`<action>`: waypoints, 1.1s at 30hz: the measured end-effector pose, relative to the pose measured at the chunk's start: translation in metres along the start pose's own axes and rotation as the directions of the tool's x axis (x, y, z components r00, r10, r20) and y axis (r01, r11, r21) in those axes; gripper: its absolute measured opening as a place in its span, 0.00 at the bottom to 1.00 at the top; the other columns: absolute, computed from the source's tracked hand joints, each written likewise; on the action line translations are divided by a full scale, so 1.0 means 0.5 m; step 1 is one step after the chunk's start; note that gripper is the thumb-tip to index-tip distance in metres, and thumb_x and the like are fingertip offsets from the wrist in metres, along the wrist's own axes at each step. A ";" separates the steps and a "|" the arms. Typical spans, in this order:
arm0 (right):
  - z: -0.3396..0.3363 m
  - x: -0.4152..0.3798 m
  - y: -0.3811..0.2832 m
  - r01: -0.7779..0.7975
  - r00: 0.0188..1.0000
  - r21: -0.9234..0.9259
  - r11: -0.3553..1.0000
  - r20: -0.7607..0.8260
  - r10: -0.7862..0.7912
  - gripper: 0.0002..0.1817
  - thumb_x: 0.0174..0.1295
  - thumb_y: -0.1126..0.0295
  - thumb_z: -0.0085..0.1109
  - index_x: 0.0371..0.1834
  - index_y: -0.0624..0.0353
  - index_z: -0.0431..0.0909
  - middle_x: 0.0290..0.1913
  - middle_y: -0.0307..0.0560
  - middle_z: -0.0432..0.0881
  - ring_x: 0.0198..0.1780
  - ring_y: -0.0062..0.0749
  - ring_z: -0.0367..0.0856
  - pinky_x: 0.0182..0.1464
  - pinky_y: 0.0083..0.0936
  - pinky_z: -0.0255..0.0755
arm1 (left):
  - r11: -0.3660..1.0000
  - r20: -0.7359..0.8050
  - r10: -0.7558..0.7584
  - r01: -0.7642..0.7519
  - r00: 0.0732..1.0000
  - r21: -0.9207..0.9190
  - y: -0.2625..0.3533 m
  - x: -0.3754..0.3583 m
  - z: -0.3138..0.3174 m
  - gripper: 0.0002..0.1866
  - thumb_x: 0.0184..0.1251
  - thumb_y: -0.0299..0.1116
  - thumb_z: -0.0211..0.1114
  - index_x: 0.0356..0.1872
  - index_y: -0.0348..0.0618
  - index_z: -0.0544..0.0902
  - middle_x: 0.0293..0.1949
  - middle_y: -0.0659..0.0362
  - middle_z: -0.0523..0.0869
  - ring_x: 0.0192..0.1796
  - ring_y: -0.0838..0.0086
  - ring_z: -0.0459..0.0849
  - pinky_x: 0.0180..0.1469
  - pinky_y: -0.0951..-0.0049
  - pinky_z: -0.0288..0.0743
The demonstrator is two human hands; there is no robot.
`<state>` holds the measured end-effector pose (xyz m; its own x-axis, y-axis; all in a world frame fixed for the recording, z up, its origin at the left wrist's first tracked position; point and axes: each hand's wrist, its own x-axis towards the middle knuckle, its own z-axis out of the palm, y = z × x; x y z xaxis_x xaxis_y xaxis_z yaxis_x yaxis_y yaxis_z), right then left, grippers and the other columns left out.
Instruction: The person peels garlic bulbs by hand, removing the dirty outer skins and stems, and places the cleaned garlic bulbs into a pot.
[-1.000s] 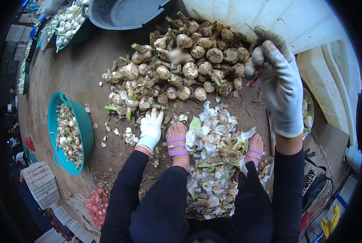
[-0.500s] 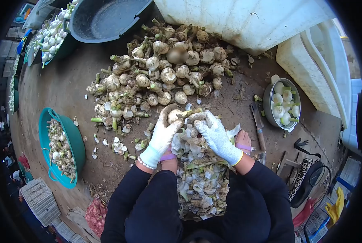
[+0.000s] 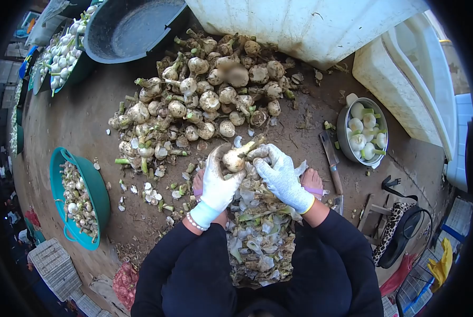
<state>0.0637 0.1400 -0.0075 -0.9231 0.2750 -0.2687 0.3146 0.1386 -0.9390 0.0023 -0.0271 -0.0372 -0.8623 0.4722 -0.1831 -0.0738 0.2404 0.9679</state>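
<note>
A garlic bulb [image 3: 233, 161] with a short stem sits in my left hand [image 3: 219, 178], whose dirty white glove wraps round it. At the stem end, my right hand [image 3: 278, 174], in a grey-white glove, has its fingers pinched on the stem and outer skin. A curl of pale skin stands up beside the stem. Below both hands lies a heap of peeled skins and leaves [image 3: 260, 232] between my feet. Just ahead is a large pile of soil-covered garlic bulbs [image 3: 210, 100] with cut stems.
A metal pot [image 3: 343, 127] of cleaned white bulbs stands right, with a knife [image 3: 332, 164] near it. Left is a teal basket [image 3: 101, 195] of small bulbs. A black tub [image 3: 136, 31] and a white container [image 3: 300, 26] border the pile. A leopard-print item [image 3: 392, 232] lies lower right.
The bulb in my left hand has turned to show more of its pale side. Both hands stay on it. The whole view has shifted slightly.
</note>
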 end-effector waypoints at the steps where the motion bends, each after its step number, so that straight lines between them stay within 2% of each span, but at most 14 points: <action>1: 0.000 0.001 0.006 -0.010 1.000 0.016 1.000 0.002 0.010 0.12 0.63 0.70 0.55 0.45 0.66 0.78 0.41 0.54 0.80 0.41 0.43 0.81 0.45 0.32 0.74 | 0.946 0.019 -0.172 0.171 0.985 -0.276 0.008 -0.002 0.004 0.36 0.53 0.17 0.67 0.66 0.37 0.63 0.59 0.53 0.71 0.61 0.69 0.74 0.62 0.71 0.73; 6: -0.005 -0.007 0.010 -0.074 0.997 0.213 0.974 0.050 0.065 0.13 0.66 0.68 0.56 0.47 0.66 0.77 0.42 0.48 0.81 0.42 0.26 0.81 0.44 0.25 0.74 | 0.930 0.000 -0.170 0.161 0.985 -0.330 0.023 0.001 0.007 0.36 0.53 0.16 0.66 0.66 0.37 0.62 0.59 0.53 0.71 0.60 0.69 0.75 0.61 0.70 0.74; 8: 0.001 -0.012 0.019 -0.140 0.988 0.519 0.843 0.020 0.151 0.18 0.68 0.64 0.57 0.54 0.66 0.74 0.47 0.45 0.81 0.44 0.21 0.79 0.44 0.21 0.74 | 0.956 -0.027 -0.119 0.107 0.992 -0.272 0.011 0.005 0.005 0.36 0.53 0.17 0.67 0.66 0.37 0.63 0.59 0.54 0.71 0.61 0.70 0.74 0.61 0.70 0.73; 11: 0.001 -0.004 0.010 -0.189 0.980 0.533 0.825 0.055 0.189 0.23 0.69 0.60 0.58 0.59 0.66 0.69 0.50 0.45 0.80 0.45 0.19 0.79 0.44 0.18 0.74 | 0.972 -0.056 0.176 -0.164 0.983 0.170 -0.005 0.006 0.001 0.37 0.51 0.19 0.70 0.64 0.38 0.64 0.60 0.51 0.71 0.61 0.64 0.75 0.61 0.66 0.74; 13: 0.003 0.007 0.012 -0.274 0.960 0.523 0.807 0.104 0.258 0.24 0.68 0.62 0.58 0.60 0.67 0.69 0.51 0.44 0.80 0.45 0.19 0.78 0.44 0.19 0.74 | 0.800 0.092 0.336 -0.336 0.937 0.498 0.046 0.001 0.005 0.38 0.47 0.22 0.72 0.62 0.38 0.66 0.60 0.48 0.71 0.60 0.56 0.76 0.60 0.62 0.74; 18: 0.005 0.014 0.025 -0.145 0.989 0.523 0.840 0.059 0.134 0.19 0.65 0.71 0.55 0.57 0.68 0.72 0.47 0.44 0.82 0.45 0.19 0.78 0.45 0.19 0.74 | 0.776 0.079 0.360 -0.345 0.930 0.528 0.046 -0.001 0.010 0.37 0.45 0.23 0.75 0.60 0.37 0.67 0.61 0.47 0.71 0.58 0.54 0.77 0.58 0.62 0.75; 20: 0.002 0.011 0.027 -0.142 0.989 0.474 0.869 0.039 0.141 0.18 0.64 0.72 0.54 0.56 0.67 0.74 0.46 0.44 0.82 0.45 0.19 0.78 0.45 0.18 0.74 | 1.000 -0.033 -0.009 0.010 0.999 0.013 0.036 -0.008 0.020 0.32 0.55 0.31 0.72 0.60 0.38 0.67 0.58 0.49 0.75 0.54 0.58 0.81 0.54 0.63 0.78; 21: 0.001 0.008 0.040 -0.082 0.996 0.417 0.905 0.003 0.089 0.16 0.65 0.71 0.54 0.53 0.66 0.74 0.45 0.42 0.81 0.43 0.19 0.77 0.45 0.19 0.73 | 1.000 -0.033 -0.011 0.012 0.999 0.012 0.036 -0.005 0.014 0.32 0.55 0.31 0.72 0.60 0.38 0.67 0.58 0.49 0.75 0.54 0.58 0.81 0.54 0.63 0.78; 23: 0.004 0.006 0.063 -0.021 0.999 0.355 0.935 -0.028 0.033 0.14 0.66 0.70 0.54 0.51 0.66 0.75 0.43 0.40 0.81 0.42 0.19 0.77 0.44 0.20 0.73 | 0.618 0.240 -0.365 0.427 0.900 -0.660 0.037 0.007 -0.009 0.29 0.64 0.42 0.67 0.60 0.38 0.68 0.52 0.51 0.79 0.50 0.61 0.83 0.49 0.63 0.81; 25: -0.002 0.007 0.079 -0.183 0.981 0.492 0.851 0.031 0.193 0.15 0.63 0.75 0.51 0.52 0.67 0.75 0.42 0.42 0.82 0.42 0.22 0.78 0.46 0.23 0.75 | 0.572 0.304 -0.316 0.437 0.898 -0.695 0.010 -0.004 -0.011 0.29 0.67 0.50 0.62 0.59 0.39 0.70 0.50 0.50 0.81 0.47 0.58 0.85 0.43 0.61 0.83; 27: -0.009 0.000 0.069 0.090 0.996 0.368 0.926 -0.043 -0.080 0.14 0.63 0.75 0.50 0.50 0.67 0.75 0.39 0.44 0.81 0.40 0.27 0.78 0.43 0.26 0.74 | 0.299 0.472 -0.371 0.584 0.800 -0.754 0.024 -0.011 0.000 0.29 0.65 0.50 0.63 0.60 0.41 0.72 0.52 0.49 0.82 0.48 0.57 0.85 0.42 0.59 0.83; 29: 0.008 0.004 0.127 0.059 0.998 0.222 0.973 -0.048 -0.049 0.13 0.66 0.63 0.51 0.44 0.62 0.74 0.37 0.41 0.79 0.39 0.24 0.76 0.42 0.24 0.71 | 0.233 0.575 -0.328 0.655 0.749 -0.719 0.023 0.001 0.001 0.29 0.65 0.50 0.63 0.60 0.43 0.73 0.53 0.49 0.82 0.49 0.56 0.85 0.41 0.58 0.83; 31: 0.006 0.018 0.122 0.022 1.000 0.350 0.937 -0.004 -0.022 0.13 0.65 0.66 0.57 0.48 0.62 0.74 0.43 0.38 0.80 0.43 0.20 0.75 0.46 0.22 0.72 | 0.180 0.440 -0.447 0.560 0.779 -0.809 -0.016 -0.005 0.006 0.29 0.63 0.52 0.64 0.59 0.44 0.74 0.53 0.48 0.83 0.50 0.56 0.85 0.41 0.56 0.85; 33: 0.015 0.023 0.145 -0.103 0.991 0.446 0.889 -0.033 0.131 0.16 0.65 0.64 0.59 0.52 0.61 0.75 0.40 0.40 0.80 0.38 0.21 0.75 0.40 0.23 0.72 | 0.224 0.561 -0.213 0.599 0.800 -0.769 0.013 0.004 -0.011 0.28 0.65 0.52 0.61 0.60 0.44 0.74 0.52 0.48 0.83 0.47 0.56 0.85 0.44 0.54 0.85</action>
<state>0.0740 0.1459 -0.0803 -0.8662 0.3217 -0.3824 0.2763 -0.3292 -0.9029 -0.0025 -0.0294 -0.0306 -0.3929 0.8024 -0.4493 -0.9182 -0.3155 0.2395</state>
